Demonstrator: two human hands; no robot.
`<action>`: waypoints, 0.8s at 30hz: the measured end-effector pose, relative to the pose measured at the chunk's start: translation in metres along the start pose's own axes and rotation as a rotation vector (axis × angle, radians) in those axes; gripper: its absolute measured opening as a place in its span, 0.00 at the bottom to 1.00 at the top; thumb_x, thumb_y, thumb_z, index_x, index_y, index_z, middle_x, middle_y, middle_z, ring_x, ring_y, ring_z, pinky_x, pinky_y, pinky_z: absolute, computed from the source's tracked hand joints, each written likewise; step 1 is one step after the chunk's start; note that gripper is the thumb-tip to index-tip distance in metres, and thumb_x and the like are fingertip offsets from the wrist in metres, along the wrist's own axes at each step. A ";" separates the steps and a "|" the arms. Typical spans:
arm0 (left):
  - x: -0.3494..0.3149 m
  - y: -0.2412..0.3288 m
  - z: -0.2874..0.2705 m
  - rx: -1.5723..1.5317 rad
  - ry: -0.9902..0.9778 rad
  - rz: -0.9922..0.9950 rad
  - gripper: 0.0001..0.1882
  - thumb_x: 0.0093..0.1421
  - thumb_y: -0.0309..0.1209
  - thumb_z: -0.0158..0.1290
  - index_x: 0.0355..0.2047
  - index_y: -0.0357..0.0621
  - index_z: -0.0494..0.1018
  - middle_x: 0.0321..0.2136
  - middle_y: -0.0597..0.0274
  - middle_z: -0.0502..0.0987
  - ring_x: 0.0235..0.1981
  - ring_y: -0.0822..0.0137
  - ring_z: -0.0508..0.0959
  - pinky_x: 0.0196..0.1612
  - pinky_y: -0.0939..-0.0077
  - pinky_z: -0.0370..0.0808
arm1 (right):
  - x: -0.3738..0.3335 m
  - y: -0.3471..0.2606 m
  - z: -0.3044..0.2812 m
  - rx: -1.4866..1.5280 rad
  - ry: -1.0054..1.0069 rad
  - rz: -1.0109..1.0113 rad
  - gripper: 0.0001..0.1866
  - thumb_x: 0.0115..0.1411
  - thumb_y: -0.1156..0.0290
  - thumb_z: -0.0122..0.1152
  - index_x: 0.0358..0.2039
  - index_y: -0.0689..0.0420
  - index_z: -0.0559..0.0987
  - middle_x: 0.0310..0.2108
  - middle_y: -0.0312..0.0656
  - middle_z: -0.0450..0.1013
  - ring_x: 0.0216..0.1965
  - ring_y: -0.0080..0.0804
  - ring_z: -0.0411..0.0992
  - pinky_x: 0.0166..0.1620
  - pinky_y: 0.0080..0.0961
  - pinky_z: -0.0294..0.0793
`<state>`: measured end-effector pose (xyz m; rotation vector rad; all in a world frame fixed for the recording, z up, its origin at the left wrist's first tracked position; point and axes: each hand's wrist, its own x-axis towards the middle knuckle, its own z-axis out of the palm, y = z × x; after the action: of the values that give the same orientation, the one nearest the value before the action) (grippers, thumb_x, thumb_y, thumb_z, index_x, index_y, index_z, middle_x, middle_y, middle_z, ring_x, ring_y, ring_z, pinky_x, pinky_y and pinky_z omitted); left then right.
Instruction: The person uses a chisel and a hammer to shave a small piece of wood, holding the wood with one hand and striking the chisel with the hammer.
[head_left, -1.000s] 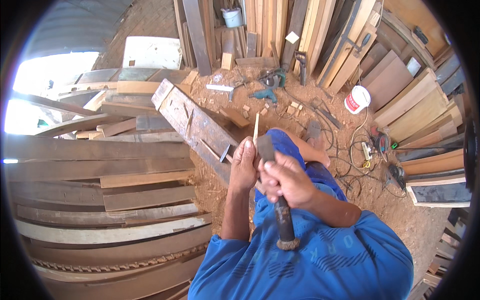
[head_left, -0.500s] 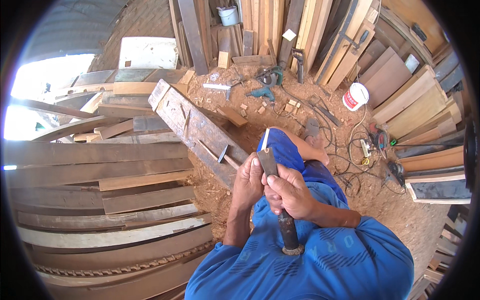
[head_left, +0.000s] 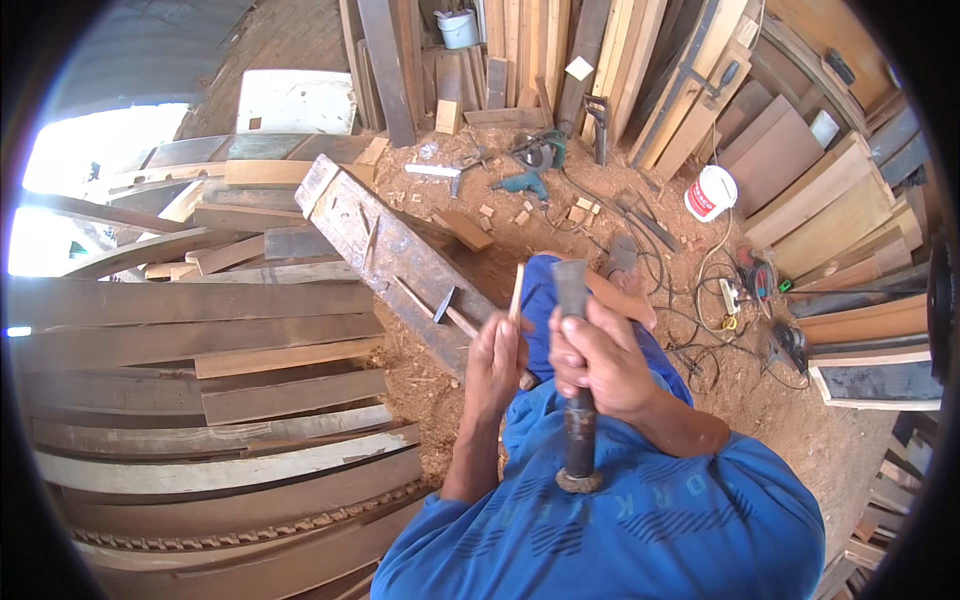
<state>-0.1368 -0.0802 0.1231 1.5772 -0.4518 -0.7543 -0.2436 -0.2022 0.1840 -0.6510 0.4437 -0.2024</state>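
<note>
My right hand (head_left: 612,362) is wrapped around a wood chisel (head_left: 580,440), just below its wide flat blade. The blade points away from me, and the chisel's butt end lies against my blue shirt. In my left hand (head_left: 494,362), closed fingers grip a thin pale wooden strip (head_left: 517,293) that sticks up past the knuckles. The strip and the blade are a small gap apart. Ahead and to the left, a hammer (head_left: 444,306) with a small dark head rests on a worn wooden bench plank (head_left: 345,225), beside a thin wood sliver (head_left: 371,243).
Stacked boards (head_left: 200,300) fill the left side. A green circular saw (head_left: 540,152), a teal drill (head_left: 522,184) and a handsaw (head_left: 598,130) are ahead among shavings and offcuts. Cables (head_left: 700,310) and a white bucket (head_left: 711,194) lie to the right, before leaning planks.
The chisel has come away from the wooden strip and swung to the right, its blade now pointing more straight ahead. My left hand has shifted slightly left and down with the strip.
</note>
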 end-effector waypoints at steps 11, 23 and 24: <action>0.005 0.030 -0.002 0.286 -0.036 0.286 0.14 0.71 0.33 0.42 0.30 0.38 0.69 0.17 0.58 0.67 0.18 0.67 0.68 0.23 0.72 0.66 | -0.006 0.021 0.011 -0.083 -0.088 0.037 0.07 0.70 0.67 0.42 0.39 0.56 0.66 0.21 0.31 0.61 0.16 0.15 0.58 0.20 0.20 0.66; 0.000 -0.009 -0.014 -0.554 -0.280 -0.128 0.21 0.72 0.44 0.37 0.28 0.43 0.68 0.12 0.71 0.62 0.12 0.79 0.58 0.16 0.82 0.56 | 0.014 -0.003 -0.004 -0.197 0.025 -0.089 0.09 0.69 0.67 0.47 0.46 0.57 0.68 0.19 0.31 0.62 0.17 0.14 0.59 0.20 0.16 0.63; 0.000 -0.002 -0.015 -0.598 -0.377 -0.128 0.20 0.72 0.43 0.37 0.30 0.43 0.68 0.11 0.71 0.60 0.11 0.78 0.56 0.15 0.82 0.54 | 0.021 -0.005 -0.007 -0.308 0.009 -0.147 0.10 0.68 0.66 0.52 0.44 0.57 0.71 0.20 0.30 0.65 0.17 0.13 0.61 0.20 0.15 0.62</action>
<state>-0.1265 -0.0689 0.1214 0.9107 -0.3510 -1.1697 -0.2287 -0.2166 0.1752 -0.9865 0.4394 -0.2793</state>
